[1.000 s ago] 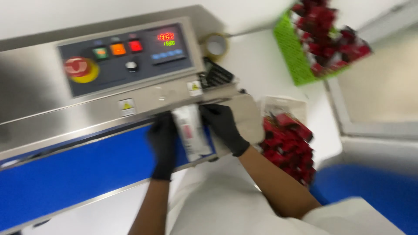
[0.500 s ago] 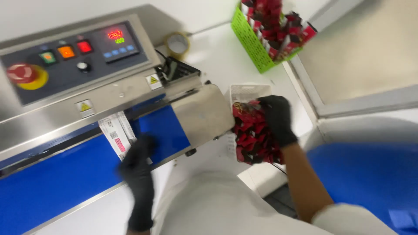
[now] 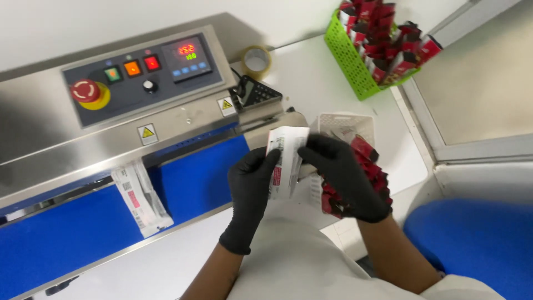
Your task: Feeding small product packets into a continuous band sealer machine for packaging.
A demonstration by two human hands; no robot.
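Packet [image 3: 286, 161], white and flat, is held up between both hands, just off the right end of the blue belt [image 3: 200, 178] of the sealer [image 3: 166, 119]. The left hand [image 3: 251, 191] pinches its left edge, and the right hand [image 3: 344, 175] pinches its top right part. Both hands wear black gloves, and the fingers are closed on the packet, not spread wide.

To do this part well, I think the packet should be kept flat and straight, with its open end level, so it meets the belt cleanly. A light, even grip on both sides would help stop it from bending.

Both wrists are bent in toward each other, and the arms come up from the bottom.

Another packet [image 3: 141, 200] lies on the belt, further left. A white basket [image 3: 347, 125] of red packs sits under the right hand. A green basket [image 3: 355, 61] stands at the desk's far right corner.
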